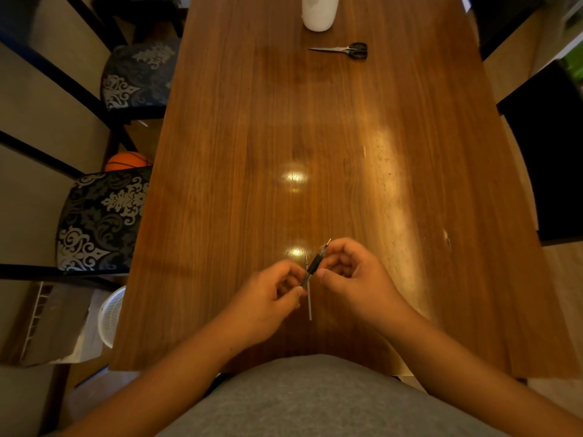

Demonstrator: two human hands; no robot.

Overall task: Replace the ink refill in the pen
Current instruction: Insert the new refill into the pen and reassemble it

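Both hands hold a dark pen point(313, 266) a little above the wooden table point(315, 137), near its front edge. The pen slants from lower left to upper right, its thin metal tip poking out past my right fingers. My left hand point(268, 298) pinches the lower end between thumb and fingers. My right hand point(353, 272) grips the upper part with the black grip. A thin pale refill point(309, 302) lies on the table just below the pen, pointing toward me; its far end is hidden behind the pen.
Black-handled scissors point(344, 50) lie far up the table, beside a white cylindrical container point(319, 11). Patterned chairs point(101, 222) stand along the left edge, with a dark chair point(549, 146) on the right. A white basket point(110, 313) sits on the floor at left.
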